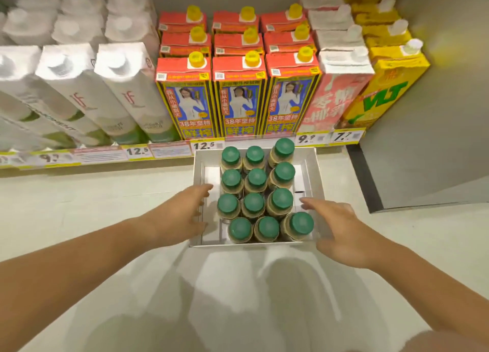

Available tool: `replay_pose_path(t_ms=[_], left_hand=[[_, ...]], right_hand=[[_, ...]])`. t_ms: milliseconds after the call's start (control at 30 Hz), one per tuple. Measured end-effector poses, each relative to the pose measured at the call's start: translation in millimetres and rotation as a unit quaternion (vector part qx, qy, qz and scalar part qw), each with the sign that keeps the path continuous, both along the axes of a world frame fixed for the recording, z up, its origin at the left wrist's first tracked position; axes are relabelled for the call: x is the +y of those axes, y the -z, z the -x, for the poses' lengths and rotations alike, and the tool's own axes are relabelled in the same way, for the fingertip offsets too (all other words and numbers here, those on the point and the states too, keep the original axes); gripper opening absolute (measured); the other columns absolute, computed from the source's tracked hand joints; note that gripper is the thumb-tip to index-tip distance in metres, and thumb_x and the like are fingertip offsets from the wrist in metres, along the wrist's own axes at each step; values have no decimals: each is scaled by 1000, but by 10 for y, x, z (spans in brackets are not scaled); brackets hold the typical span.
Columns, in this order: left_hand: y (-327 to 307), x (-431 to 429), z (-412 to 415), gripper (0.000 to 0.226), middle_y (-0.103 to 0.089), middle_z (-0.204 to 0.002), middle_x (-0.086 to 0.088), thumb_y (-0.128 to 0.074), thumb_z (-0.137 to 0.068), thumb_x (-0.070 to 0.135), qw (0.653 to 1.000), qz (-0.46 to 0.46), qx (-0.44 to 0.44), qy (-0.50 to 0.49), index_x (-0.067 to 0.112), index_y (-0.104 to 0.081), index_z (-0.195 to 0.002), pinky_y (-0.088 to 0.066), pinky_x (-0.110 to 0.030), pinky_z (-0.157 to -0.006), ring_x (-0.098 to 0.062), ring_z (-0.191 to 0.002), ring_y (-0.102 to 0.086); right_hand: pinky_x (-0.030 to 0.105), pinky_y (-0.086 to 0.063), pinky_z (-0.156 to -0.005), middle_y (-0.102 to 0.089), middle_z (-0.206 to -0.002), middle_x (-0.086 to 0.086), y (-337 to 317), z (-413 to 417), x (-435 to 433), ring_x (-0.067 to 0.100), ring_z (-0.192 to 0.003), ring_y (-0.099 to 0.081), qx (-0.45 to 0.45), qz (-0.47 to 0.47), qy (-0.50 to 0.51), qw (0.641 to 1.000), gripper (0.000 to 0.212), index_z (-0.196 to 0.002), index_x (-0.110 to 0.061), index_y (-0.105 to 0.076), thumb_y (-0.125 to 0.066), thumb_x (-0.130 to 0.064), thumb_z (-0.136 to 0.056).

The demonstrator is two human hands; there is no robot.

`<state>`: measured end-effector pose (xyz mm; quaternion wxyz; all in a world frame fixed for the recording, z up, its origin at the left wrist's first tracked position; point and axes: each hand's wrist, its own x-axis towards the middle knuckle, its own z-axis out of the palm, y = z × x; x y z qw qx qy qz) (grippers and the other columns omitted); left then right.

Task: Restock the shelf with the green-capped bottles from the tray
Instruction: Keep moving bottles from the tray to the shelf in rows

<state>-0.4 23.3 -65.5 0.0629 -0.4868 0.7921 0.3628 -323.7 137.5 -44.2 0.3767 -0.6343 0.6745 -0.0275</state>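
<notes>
From the head view, my left hand (pixel 185 214) and right hand (pixel 341 227) hang open and empty either side of the white tray (pixel 317 171) on the floor, holding twelve green-capped bottles (pixel 255 206). I'd probably grip two near bottles by the necks.

Both bare forearms reach forward toward twelve o'clock, the left arm entering from about eight o'clock, the right from about four. The left hand (pixel 182 214) is open, palm turned inward, fingers together and extended toward one o'clock. The right hand (pixel 341 230) is likewise open, fingers loosely spread and pointing toward ten o'clock, thumb lowest. Neither hand grips anything.
</notes>
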Motion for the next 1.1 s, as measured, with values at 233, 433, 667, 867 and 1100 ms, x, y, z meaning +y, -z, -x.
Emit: replay_pose_path(t_ms=[233, 433, 667, 867, 1100], left_hand=[[262, 87, 330, 46, -66, -114, 4, -77, -77, 24, 996, -34, 63, -61, 22, -57, -118, -55, -30, -90, -14, -101, -63], [368, 93, 413, 37, -67, -102, 4, -77, -77, 24, 989, -4, 93, -111, 23, -55, -106, -55, -30, -79, -16, -92, -64], [-223, -59, 278, 39, -66, -88, 16, -88, -67, 26, 986, -1, 140, -86, 35, -54, -83, -53, -23, -76, -4, -88, -64], [-1085, -309, 265, 40, -71, -94, 8, -90, -67, 17, 968, -39, 237, -71, 27, -58, -88, -55, -37, -83, -12, -93, -68], [-2498, -632, 512, 43, -73, -101, -3, -90, -65, 8, 921, -12, 383, -66, 17, -61, -96, -58, -31, -84, -19, -95, -70]], right_hand=[[28, -32, -95, -59, -112, -25, 321, -141, 96, 16, -117, -29, -56, 31, 70, 996, 46, -118, -49, -51, -70, -48, -76], [29, -31, -106, -58, -102, -32, 402, -270, 133, 14, -118, -35, -62, 112, 114, 985, 41, -108, -37, -61, -78, -32, -72], [5, -44, -73, -68, -91, -28, -189, -178, -20, -4, -90, -63, -138, 102, 166, 971, 36, -94, -37, -65, -83, -19, -68], [5, -43, -70, -67, -91, -30, -1183, -52, -241, -10, -88, -62, -135, 176, 218, 950, 46, -96, -38, -59, -85, -16, -66], [18, -52, -81, -74, -96, -10, -2676, 30, -558, 6, -90, -69, -188, 277, 234, 913, 48, -105, -21, -62, -80, 8, -71]])
